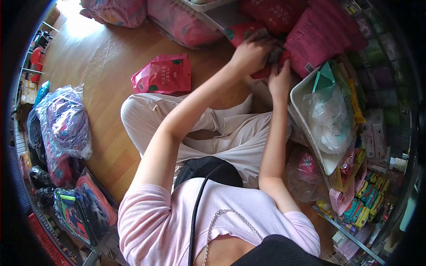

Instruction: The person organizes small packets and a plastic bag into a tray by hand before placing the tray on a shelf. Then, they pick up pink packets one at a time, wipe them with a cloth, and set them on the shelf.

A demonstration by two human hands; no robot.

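My left hand reaches forward with curled fingers closed around a dark grey, soft-looking bundle. Just beside it, my right hand is closed at the edge of a red pouch, thumb and fingers near the grey bundle. Behind my left hand shows a red package with green spots. Close to the right of both hands stand pink-red printed pouches with white lettering. Another red pouch with white print lies on the wooden floor, in front of my left knee.
A white basket with plastic-wrapped items stands at my right, beside packed shelves. Large clear bags of red pouches lie ahead. Plastic-wrapped goods and folders are piled along my left. My crossed legs rest on the floor.
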